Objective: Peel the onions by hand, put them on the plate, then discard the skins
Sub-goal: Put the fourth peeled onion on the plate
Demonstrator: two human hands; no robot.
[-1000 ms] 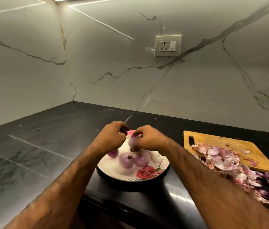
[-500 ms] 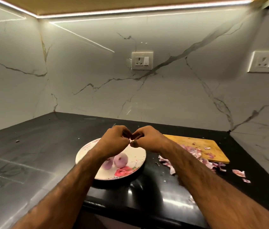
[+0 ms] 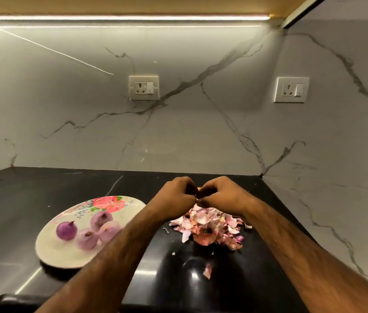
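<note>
A veined marble wall (image 3: 201, 132) rises behind and to the right of a black table (image 3: 31, 195), with a light strip (image 3: 122, 17) glowing along its top under the cabinet. Two bare forearms reach in from the table's near edge and meet over the back of its right half.

A white plate (image 3: 51, 249) with a red rose print on its far rim sits on the left half of the table, closer to the near edge than to the back one. The left forearm covers its right side. Four peeled onions (image 3: 101, 219) lie on it in a loose cluster. The darkest purple one (image 3: 66, 230), with a pointed tip, lies apart to the left, while the other three are paler and touch each other.

A heap of pink and white onion skins (image 3: 210, 229) lies on the right half of the table, near its right edge and well apart from the plate.

The left hand (image 3: 174, 196) and right hand (image 3: 222, 195) hover above the far side of this heap, not far from the table's back right corner. Their fingertips meet. Each grip is drawn in with curled fingers, but I cannot tell whether anything is pinched between them.

Two white sockets (image 3: 144, 87) are set in the back wall. One loose scrap of skin (image 3: 207, 271) lies alone toward the near edge.
</note>
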